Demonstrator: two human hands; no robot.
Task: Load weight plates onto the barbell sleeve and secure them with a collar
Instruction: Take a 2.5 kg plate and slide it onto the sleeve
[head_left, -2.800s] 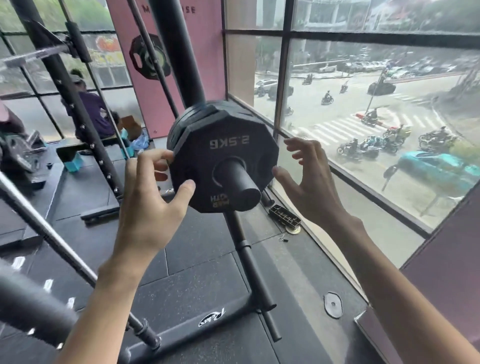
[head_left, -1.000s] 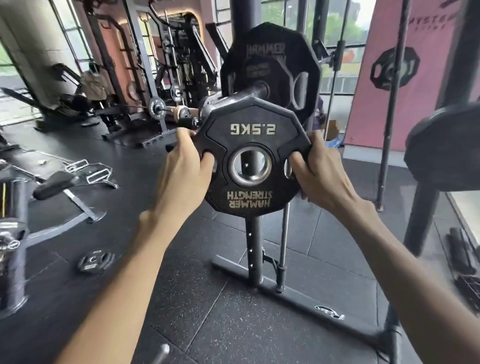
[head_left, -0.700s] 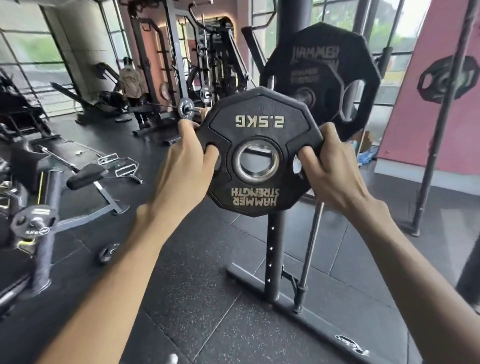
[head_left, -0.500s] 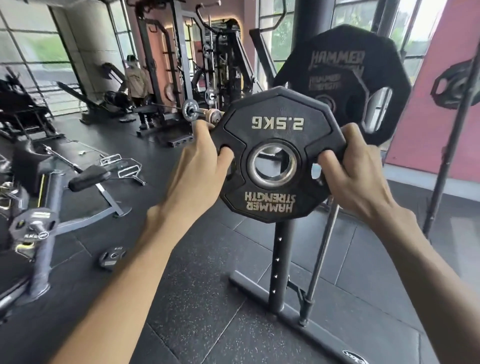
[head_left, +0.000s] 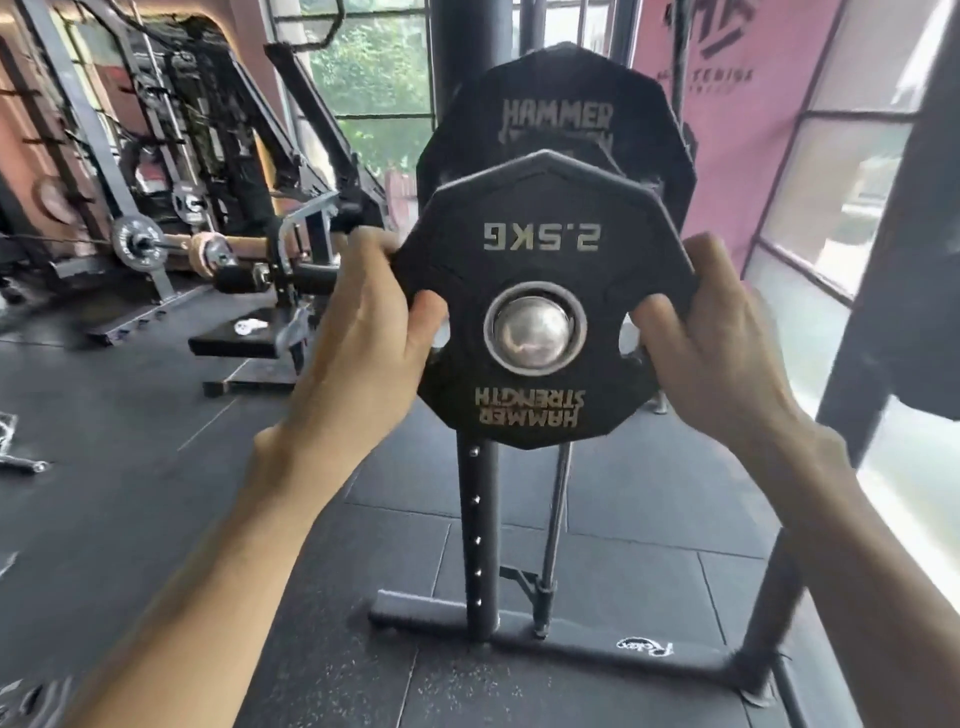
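Both hands are clamped on one small plate (head_left: 540, 239). The left hand (head_left: 363, 332) grips its left edge and the right hand (head_left: 711, 343) its right edge, each with the thumb hooked into a grip slot on the near face and the fingers wrapped out of sight behind the rim. The plate hangs between the hands with its lettering upside down. The shiny bar end (head_left: 532, 330) fills its centre hole, so the hole looks lined up, but I cannot tell whether the plate is already riding on the bar or only in front of it. Just beyond the hands a big plate (head_left: 556, 114) already sits on the bar. The main risk, as I judge it, is pinching: fingers curled behind the rim would be caught between the two plates if the small one is pushed fully home before the grip shifts to the edge. A slight tilt from uneven hands could also jam the hole on the bar. Letting go too early could drop the plate beside the post (head_left: 475, 519) onto the floor (head_left: 156, 467) below the hands. No collar shows near either hand.
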